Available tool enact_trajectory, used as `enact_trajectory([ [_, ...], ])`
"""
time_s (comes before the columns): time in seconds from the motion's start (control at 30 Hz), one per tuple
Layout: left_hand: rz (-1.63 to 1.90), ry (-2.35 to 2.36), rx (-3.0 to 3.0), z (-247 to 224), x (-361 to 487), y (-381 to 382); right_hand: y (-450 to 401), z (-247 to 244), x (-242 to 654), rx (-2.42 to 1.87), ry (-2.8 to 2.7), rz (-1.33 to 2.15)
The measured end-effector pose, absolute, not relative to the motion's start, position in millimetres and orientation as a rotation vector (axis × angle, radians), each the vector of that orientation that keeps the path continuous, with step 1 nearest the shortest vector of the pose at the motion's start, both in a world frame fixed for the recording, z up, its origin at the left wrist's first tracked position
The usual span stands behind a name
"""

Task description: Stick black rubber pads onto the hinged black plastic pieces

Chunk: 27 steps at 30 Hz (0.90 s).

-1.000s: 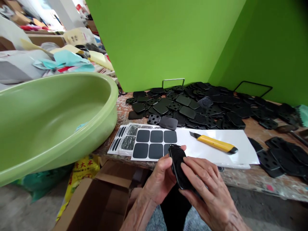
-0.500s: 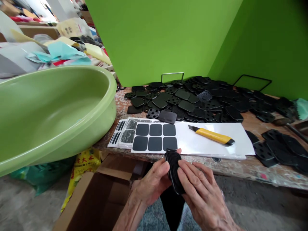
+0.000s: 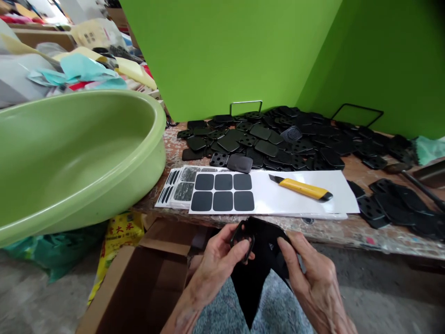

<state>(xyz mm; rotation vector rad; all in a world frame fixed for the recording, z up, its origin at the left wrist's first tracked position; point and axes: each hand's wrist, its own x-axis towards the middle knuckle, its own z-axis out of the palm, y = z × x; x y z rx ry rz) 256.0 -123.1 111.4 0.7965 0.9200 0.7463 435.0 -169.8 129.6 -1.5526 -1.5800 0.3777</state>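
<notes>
Hanging at six o'clock, a black rubber sheet (image 3: pixel 257 273) has opened out from the tight ribbed pad of the earlier frame; the right hand (image 3: pixel 313 273) pinches its edge, the left hand (image 3: pixel 217 264) pinching a small holed black piece (image 3: pixel 241 239).

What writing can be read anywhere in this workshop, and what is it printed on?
"大米", in red on the yellow sack below the bench.
Small print on the pale bag at top left: too blurred to read.
No other writing can be read.
</notes>
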Motion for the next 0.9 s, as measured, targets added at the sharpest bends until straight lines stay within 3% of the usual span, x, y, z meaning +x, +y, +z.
enact_trajectory([
  [0.1,0.713,0.856,0.761,109,250,-125,-169,129,442,-1.680,-1.246,0.767],
  [0.2,0.680,0.723,0.618,101,244,-127,-166,124,448,-1.477,-0.776,1.199],
  [0.3,0.693,0.732,0.571,98,242,-127,-166,113,446,-1.265,-0.491,1.411],
  [0.9,0.707,0.939,0.829,106,231,-135,-183,96,430,-1.297,-0.542,1.386],
])
